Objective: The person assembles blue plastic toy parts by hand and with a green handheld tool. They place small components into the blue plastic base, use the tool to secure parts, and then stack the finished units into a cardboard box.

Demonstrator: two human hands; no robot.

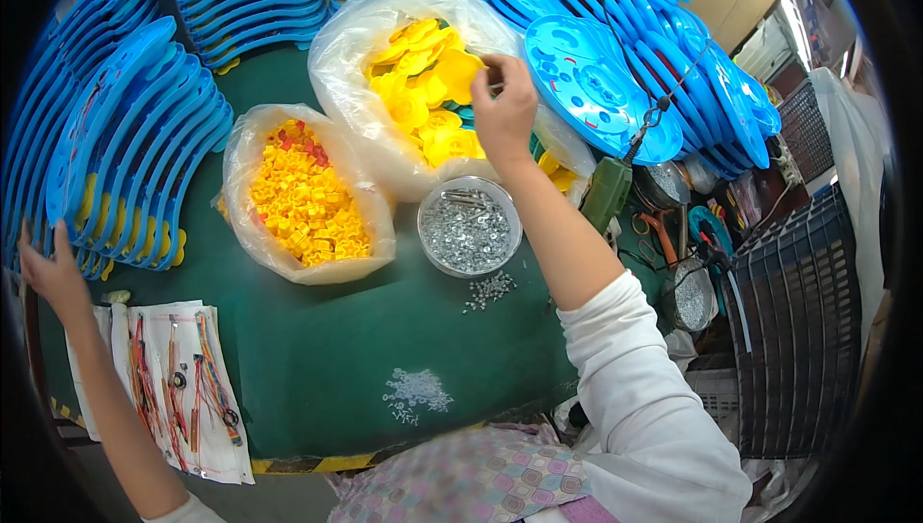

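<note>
A flat yellow piece is pinched between the thumb and fingers of the right hand, which is raised over the right side of a large translucent bag. The left hand is held far to the left with its fingers spread apart, at the lower end of a row of blue panels; whether a panel is touched by the fingertips cannot be told.

Below the pinched piece, the large bag is filled with more yellow pieces, among which some green ones are seen. Just in front of it, a round clear tub is filled with small silvery hardware, and a little heap of bits is scattered beside it. To the left of the tub, a smaller bag is packed with small yellow parts, with a few red ones at its top.

Nearer the body, a patch of small clear bits is spread on the green counter. By the left forearm, colored wires are laid on a white sheet. On the right, further blue discs are stacked, a green tool is hung from a cable, and a black crate is placed beyond.
</note>
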